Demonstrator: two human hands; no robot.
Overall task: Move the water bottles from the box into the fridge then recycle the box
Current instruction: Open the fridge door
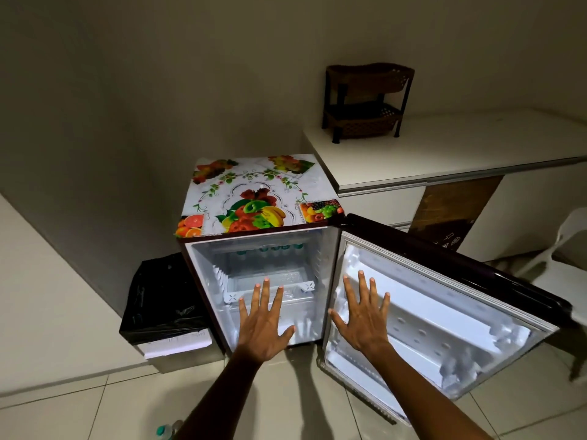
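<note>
Head view, looking down at a small fridge (203, 271) with its door (444, 315) swung wide to the right. Both hands stretched out in front, palms down, fingers spread, gripping nothing. Left hand (265, 328) in front of the open compartment, right hand (362, 319) in front of the door's inner side; touching or just hovering, cannot tell. Several bottles (279, 249) with green caps standing in a row at the back of the top shelf, partly hidden under the fridge's upper edge. One more bottle (166, 430) with a green cap lying on the floor tiles (127, 408) at the bottom edge, near the left forearm, mostly cut off. Fruit-print cover (254, 195) spread over the fridge top. Bin (165, 300) lined with a black bag standing just left of the fridge, against the wall. White counter (444, 154) to the right behind the door, with a dark two-tier rack (365, 103) on it. Cardboard box (454, 211), brown, leaning under the counter edge, beyond the door. White chair (568, 249) at the far right, partly out of frame.
</note>
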